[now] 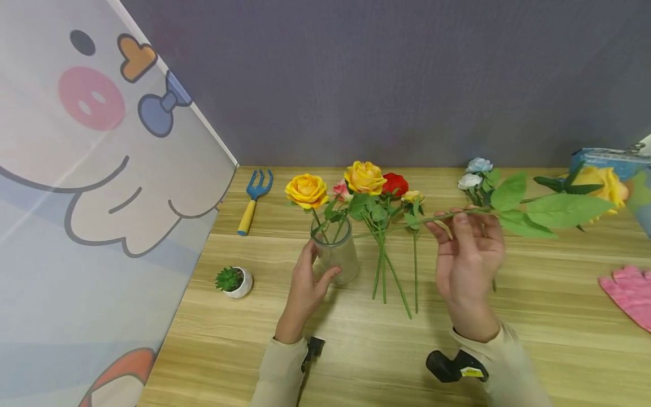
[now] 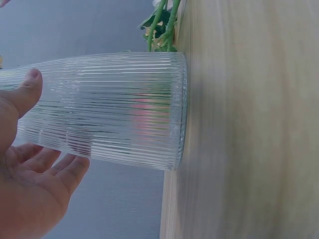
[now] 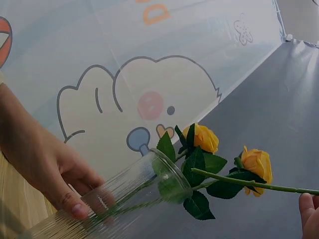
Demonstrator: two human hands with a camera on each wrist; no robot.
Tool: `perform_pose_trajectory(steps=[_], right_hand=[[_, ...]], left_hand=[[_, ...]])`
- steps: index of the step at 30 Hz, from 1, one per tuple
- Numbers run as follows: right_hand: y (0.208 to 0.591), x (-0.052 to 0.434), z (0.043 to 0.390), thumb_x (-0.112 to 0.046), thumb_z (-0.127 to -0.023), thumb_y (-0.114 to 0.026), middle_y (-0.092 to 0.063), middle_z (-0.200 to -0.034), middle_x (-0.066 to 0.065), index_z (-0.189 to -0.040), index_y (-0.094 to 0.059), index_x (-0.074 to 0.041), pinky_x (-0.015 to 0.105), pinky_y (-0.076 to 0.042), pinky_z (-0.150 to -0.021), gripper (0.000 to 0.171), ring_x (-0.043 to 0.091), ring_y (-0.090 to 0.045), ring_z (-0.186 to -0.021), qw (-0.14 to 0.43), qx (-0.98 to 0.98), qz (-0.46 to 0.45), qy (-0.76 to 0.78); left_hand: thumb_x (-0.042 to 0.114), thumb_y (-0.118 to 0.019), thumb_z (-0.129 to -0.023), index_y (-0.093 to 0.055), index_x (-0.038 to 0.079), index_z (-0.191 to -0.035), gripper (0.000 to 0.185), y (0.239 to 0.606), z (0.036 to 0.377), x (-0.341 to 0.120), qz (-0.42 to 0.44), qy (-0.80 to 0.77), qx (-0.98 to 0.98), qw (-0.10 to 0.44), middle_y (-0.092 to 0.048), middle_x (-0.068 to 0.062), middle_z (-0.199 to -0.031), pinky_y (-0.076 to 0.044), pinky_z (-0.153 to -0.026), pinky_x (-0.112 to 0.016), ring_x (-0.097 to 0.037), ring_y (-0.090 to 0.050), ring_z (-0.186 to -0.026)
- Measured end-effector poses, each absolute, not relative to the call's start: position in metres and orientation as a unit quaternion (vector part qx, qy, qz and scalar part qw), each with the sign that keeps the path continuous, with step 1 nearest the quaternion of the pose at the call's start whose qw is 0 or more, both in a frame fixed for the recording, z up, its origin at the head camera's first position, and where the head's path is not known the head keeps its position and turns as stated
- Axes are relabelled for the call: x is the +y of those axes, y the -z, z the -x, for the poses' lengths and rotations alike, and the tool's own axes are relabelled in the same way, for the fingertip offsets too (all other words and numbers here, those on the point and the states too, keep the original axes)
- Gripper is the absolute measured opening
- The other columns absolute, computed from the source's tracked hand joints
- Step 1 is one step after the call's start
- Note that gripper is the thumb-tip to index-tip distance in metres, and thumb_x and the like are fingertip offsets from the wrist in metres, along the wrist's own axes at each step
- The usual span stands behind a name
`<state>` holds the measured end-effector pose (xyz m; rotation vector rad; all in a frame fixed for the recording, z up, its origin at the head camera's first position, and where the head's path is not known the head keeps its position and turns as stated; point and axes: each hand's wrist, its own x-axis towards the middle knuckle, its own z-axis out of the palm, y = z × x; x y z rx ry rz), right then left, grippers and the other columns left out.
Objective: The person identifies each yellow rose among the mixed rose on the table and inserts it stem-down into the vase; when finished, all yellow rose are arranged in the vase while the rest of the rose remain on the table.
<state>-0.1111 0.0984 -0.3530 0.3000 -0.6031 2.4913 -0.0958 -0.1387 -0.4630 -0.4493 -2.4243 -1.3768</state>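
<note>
My left hand grips a clear ribbed glass vase, thumb on one side and fingers on the other. Two yellow roses with green leaves stand in the vase and lean out over its rim. In my right hand the stem of another yellow rose is pinched between thumb and fingers. This rose lies sideways, its bloom to the right and its cut stem end pointing toward the vase mouth. Right of the vase, several loose flowers lie on the table, among them a red rose.
A blue garden fork with a yellow handle and a small potted succulent are on the left. Pale blue and white flowers lie at the back right. A pink glove is at the right edge. A grey partition stands behind the table.
</note>
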Motion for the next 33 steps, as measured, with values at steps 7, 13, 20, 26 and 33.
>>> perform_pose_trajectory(steps=[7,13,20,26,33], right_hand=[[0.349,0.09,0.112,0.019,-0.093,-0.063,-0.071,-0.086,0.021,-0.099,-0.061,0.016,0.039,-0.067,-0.067,0.007,0.03,-0.074,-0.076,0.277,-0.238,-0.123,-0.923],[0.347,0.084,0.115,0.019,-0.092,-0.064,-0.07,-0.088,0.021,-0.098,-0.062,0.018,0.038,-0.067,-0.066,0.007,0.031,-0.074,-0.078,0.279,-0.261,-0.146,-0.913],[0.342,0.076,0.12,0.02,-0.091,-0.066,-0.072,-0.087,0.021,-0.099,-0.065,0.019,0.037,-0.066,-0.068,0.009,0.032,-0.074,-0.078,0.28,-0.287,-0.181,-0.898],[0.338,0.065,0.122,0.015,-0.09,-0.07,-0.074,-0.089,0.021,-0.101,-0.067,0.017,0.038,-0.067,-0.073,0.012,0.031,-0.076,-0.08,0.293,-0.316,-0.208,-0.878],[0.337,0.057,0.124,0.016,-0.092,-0.067,-0.076,-0.09,0.016,-0.101,-0.07,0.013,0.036,-0.066,-0.074,0.01,0.026,-0.076,-0.08,0.322,-0.38,-0.207,-0.842]], left_hand=[[0.003,-0.08,-0.088,-0.033,-0.011,-0.151,0.08,0.463,0.096,-0.139,0.157,0.485,-0.846,0.156,-0.048,-0.03,-0.148,-0.044,-0.116,-0.053,-0.044,-0.052,-0.136],[0.003,-0.08,-0.088,-0.033,-0.011,-0.151,0.08,0.463,0.096,-0.139,0.156,0.485,-0.846,0.156,-0.047,-0.03,-0.148,-0.044,-0.116,-0.052,-0.044,-0.052,-0.136],[0.003,-0.08,-0.087,-0.033,-0.012,-0.151,0.08,0.463,0.096,-0.138,0.156,0.485,-0.846,0.158,-0.048,-0.03,-0.147,-0.044,-0.115,-0.053,-0.044,-0.052,-0.135],[0.003,-0.08,-0.088,-0.033,-0.012,-0.15,0.079,0.464,0.096,-0.139,0.156,0.485,-0.846,0.156,-0.047,-0.03,-0.148,-0.043,-0.116,-0.051,-0.044,-0.052,-0.136],[0.002,-0.08,-0.087,-0.033,-0.013,-0.15,0.079,0.464,0.097,-0.139,0.162,0.484,-0.845,0.158,-0.047,-0.031,-0.148,-0.043,-0.117,-0.05,-0.045,-0.051,-0.137]])
